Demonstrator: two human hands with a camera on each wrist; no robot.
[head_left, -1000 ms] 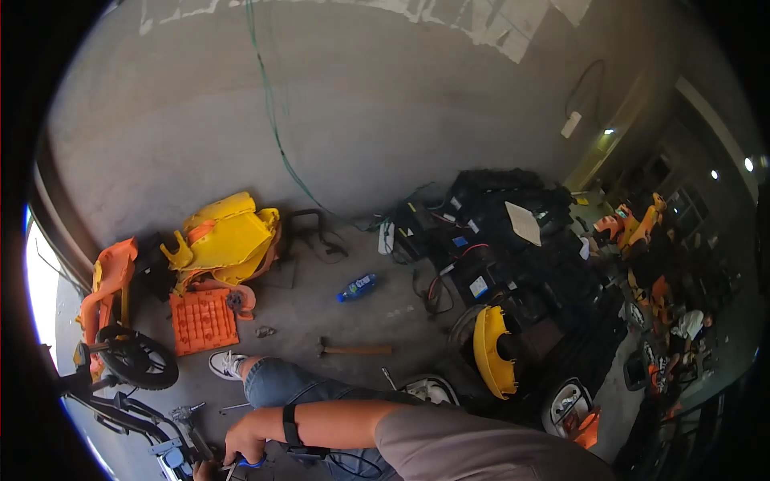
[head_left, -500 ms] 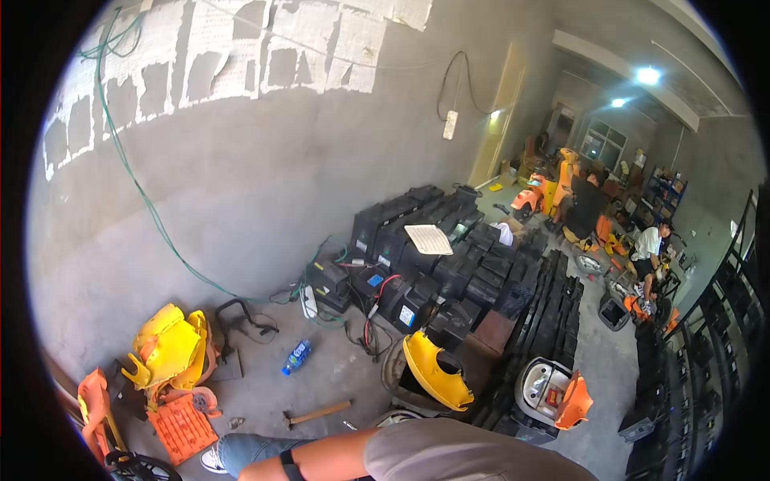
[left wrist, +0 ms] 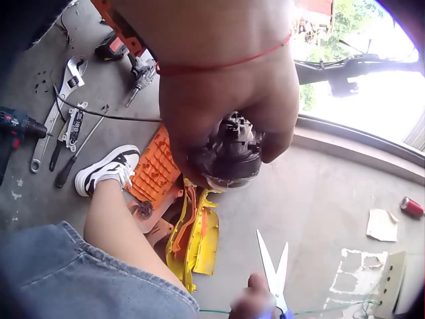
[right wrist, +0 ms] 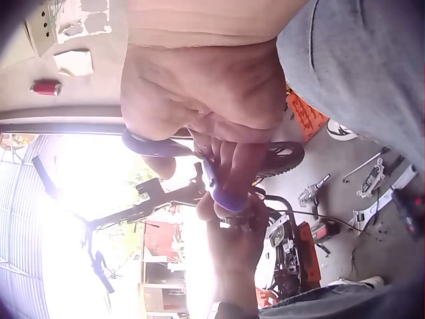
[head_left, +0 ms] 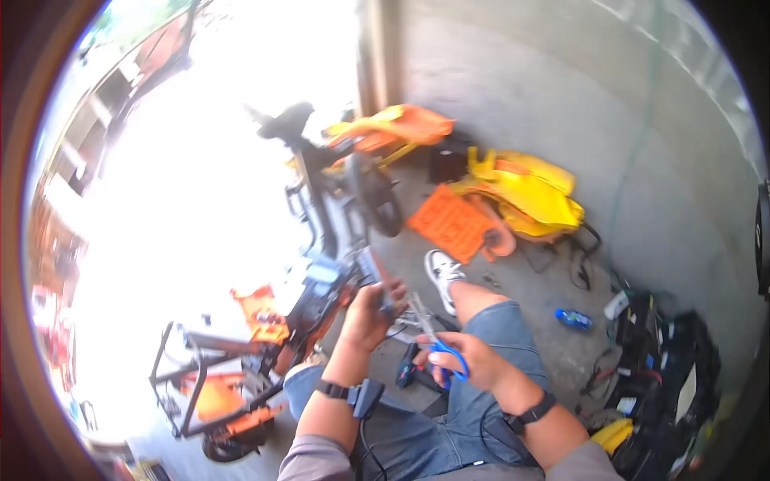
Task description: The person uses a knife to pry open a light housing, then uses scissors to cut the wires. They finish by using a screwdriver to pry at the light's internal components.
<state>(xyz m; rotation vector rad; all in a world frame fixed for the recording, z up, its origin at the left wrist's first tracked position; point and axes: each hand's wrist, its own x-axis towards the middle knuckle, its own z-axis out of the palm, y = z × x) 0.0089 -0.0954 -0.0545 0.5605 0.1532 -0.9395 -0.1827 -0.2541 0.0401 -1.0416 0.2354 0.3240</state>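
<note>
In the head view my left hand is raised over the lap, beside the stripped bike frame. Its fingers curl round a dark rounded part, seen in the left wrist view with small projections on top; what exactly it is, I cannot tell. My right hand grips the blue-handled scissors, fingers through the loops. Their blades stand apart, not touching the dark part. In the right wrist view the purple-looking handles overlap the left hand behind them.
On the floor lie an orange grid panel, yellow covers, a blue bottle, a drill, an adjustable wrench and a screwdriver. Black battery boxes stand at the right. A thin cable runs to the left hand.
The head view has swung from the wall and battery boxes to the bike and lap. Both hands now show clearly, with the scissors in the right one.
</note>
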